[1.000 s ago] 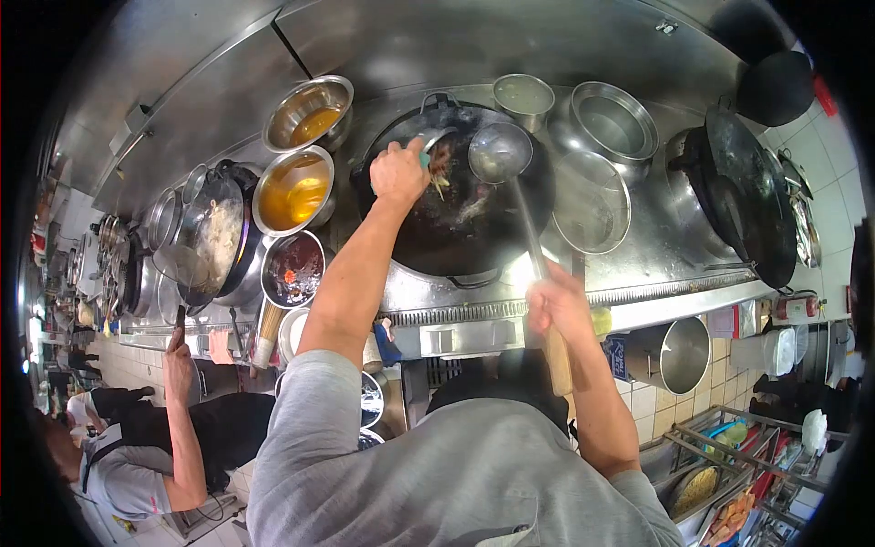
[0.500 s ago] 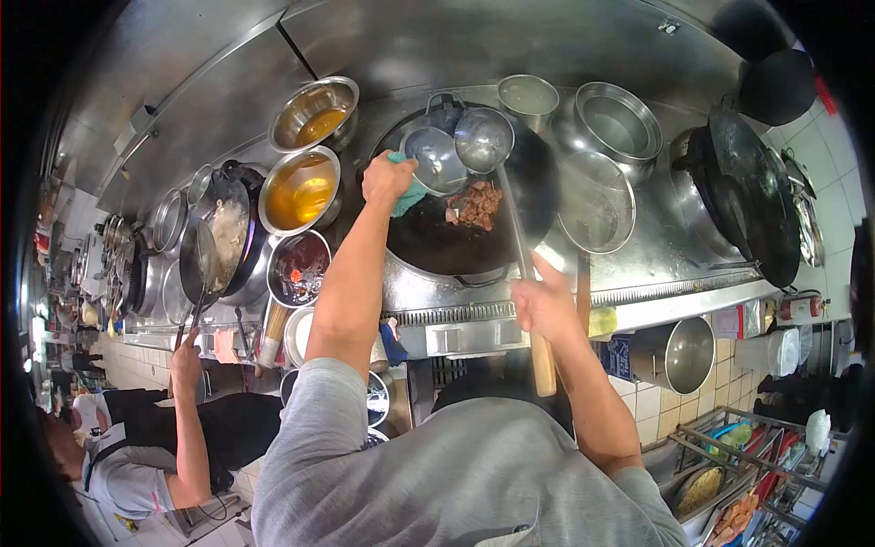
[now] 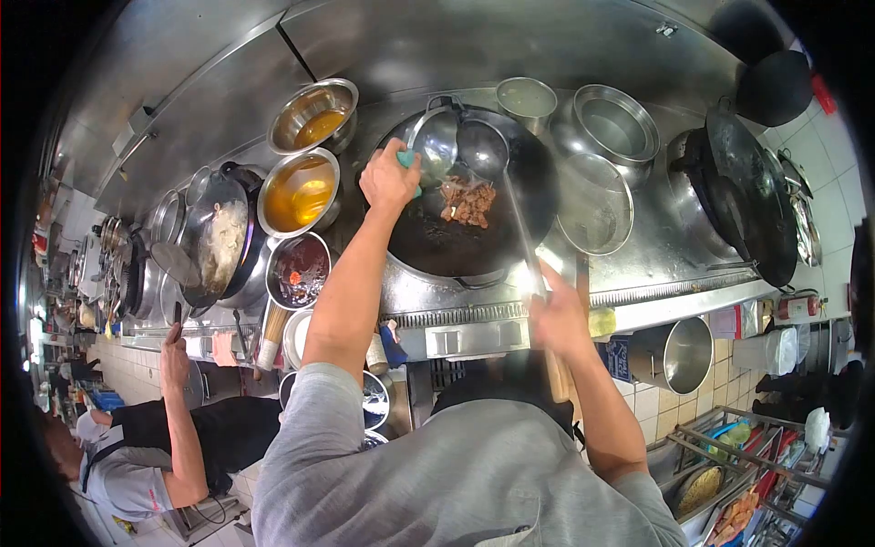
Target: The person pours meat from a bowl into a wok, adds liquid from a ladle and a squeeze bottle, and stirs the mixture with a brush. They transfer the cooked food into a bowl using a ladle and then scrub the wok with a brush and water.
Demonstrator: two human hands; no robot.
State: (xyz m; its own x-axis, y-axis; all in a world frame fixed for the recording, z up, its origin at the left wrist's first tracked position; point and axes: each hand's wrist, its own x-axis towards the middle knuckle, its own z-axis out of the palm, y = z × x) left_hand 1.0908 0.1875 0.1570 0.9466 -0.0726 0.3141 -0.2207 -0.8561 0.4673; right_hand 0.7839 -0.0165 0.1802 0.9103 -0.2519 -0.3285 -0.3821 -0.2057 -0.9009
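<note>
A green cloth (image 3: 406,159) is bunched in my left hand (image 3: 388,175), whose fingers are closed at the rim of a shiny metal bowl (image 3: 437,144). The bowl is tipped on its side over the left back of a large dark wok (image 3: 437,237). In my right hand (image 3: 560,317), blurred by motion, is the wooden handle of a long ladle (image 3: 482,149). The ladle's round head is over the wok, right beside the bowl. Browned pieces of meat (image 3: 468,202) lie in the wok just below both.
Left of the wok stand metal bowls of yellow liquid (image 3: 301,193) and a dark red sauce bowl (image 3: 299,270). A strainer (image 3: 595,205) and metal pots (image 3: 616,126) are at right. Another person's hand (image 3: 173,356) works at a wok of pale food (image 3: 223,242).
My left hand has raised and tipped the bowl more steeply. My right hand has shifted a little right, and the ladle head has turned. The other person's utensil has moved left.
</note>
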